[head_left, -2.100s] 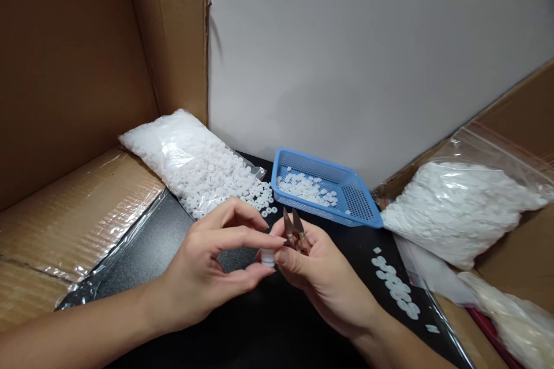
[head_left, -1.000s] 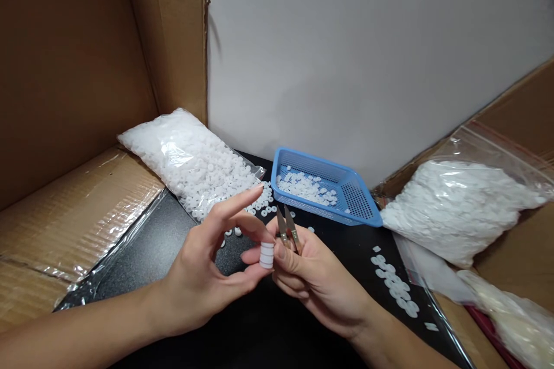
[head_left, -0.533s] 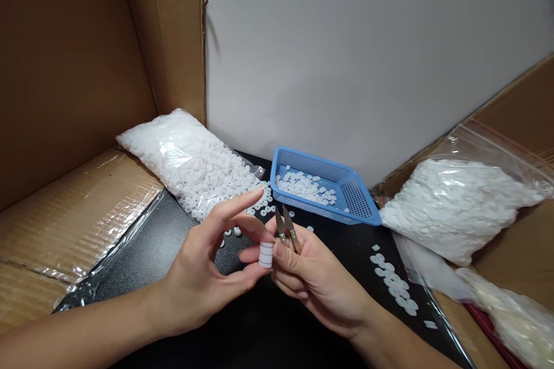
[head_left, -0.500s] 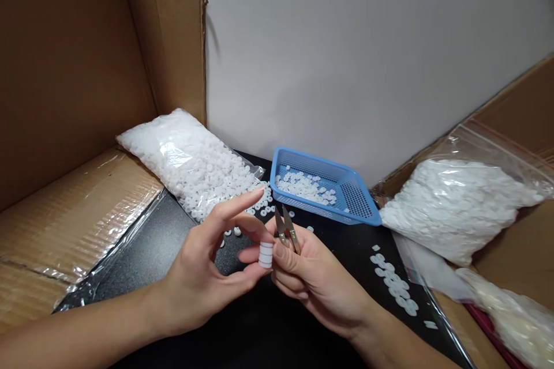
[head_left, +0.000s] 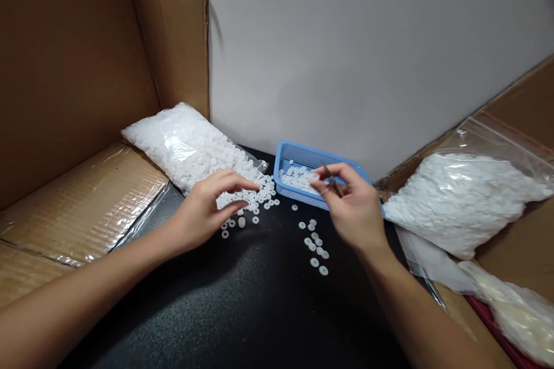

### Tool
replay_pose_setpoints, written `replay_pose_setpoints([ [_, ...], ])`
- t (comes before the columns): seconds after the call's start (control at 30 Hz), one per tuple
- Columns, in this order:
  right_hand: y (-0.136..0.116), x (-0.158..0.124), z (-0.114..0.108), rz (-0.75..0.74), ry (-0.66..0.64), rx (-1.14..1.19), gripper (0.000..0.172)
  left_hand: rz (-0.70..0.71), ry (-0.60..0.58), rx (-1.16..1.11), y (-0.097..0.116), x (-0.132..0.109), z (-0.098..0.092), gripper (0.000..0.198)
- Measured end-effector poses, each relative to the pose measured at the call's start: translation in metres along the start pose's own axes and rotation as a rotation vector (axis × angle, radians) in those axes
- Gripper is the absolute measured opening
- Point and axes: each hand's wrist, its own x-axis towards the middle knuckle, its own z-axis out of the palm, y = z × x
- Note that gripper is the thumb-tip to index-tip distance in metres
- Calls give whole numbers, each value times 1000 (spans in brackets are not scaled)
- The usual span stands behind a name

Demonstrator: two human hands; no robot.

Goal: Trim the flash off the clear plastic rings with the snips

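Note:
My left hand (head_left: pixel 215 206) is over the loose white rings (head_left: pixel 263 189) at the mouth of a clear plastic bag (head_left: pixel 182 138) full of them. Its thumb and fingers curve apart, with nothing visible between them. Above the blue mesh basket (head_left: pixel 303 191), my right hand (head_left: pixel 352 202) pinches a small white disc (head_left: pixel 314 177) between thumb and fingertips. Thread snips (head_left: pixel 334 183) are tucked in the same hand, mostly hidden by the fingers. Small white discs (head_left: pixel 295 176) lie in the basket's left part.
More white rings (head_left: pixel 319 251) are scattered on the black tabletop (head_left: pixel 242 300) below my right hand. A full zip bag of white pieces (head_left: pixel 465 199) leans at the right, with another plastic bag (head_left: pixel 515 305) lower down. Cardboard (head_left: pixel 78 202) borders the left; a pale wall (head_left: pixel 367 52) stands behind.
My hands have parted. The left has let go of the stack of white discs and moved up toward the loose rings; the right has moved up and right over the basket, keeping the snips.

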Motion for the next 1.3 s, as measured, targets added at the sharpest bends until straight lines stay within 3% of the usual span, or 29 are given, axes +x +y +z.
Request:
replay_pose_setpoints([
  [0.1,30,31,-19,-71,120,-166,29,-87,-165,146,-21,7,-7,11],
  [0.23,44,32,-13,-169,75,-259,30,-74,-251,216,-32,3,-3,14],
  [0.43,28,-11,41,-266,-336,-235,4,-64,-321,292,-25,-4,10,14],
  [0.63,34,-26,71,-247,-450,-277,14,-74,-338,367,-28,-5,19,14],
  [1.0,27,-28,66,-229,-391,-111,9,-129,-350,348,-29,-2,23,7],
  [1.3,39,-31,80,-380,-542,10,9,-155,-333,189,-29,-1,21,10],
])
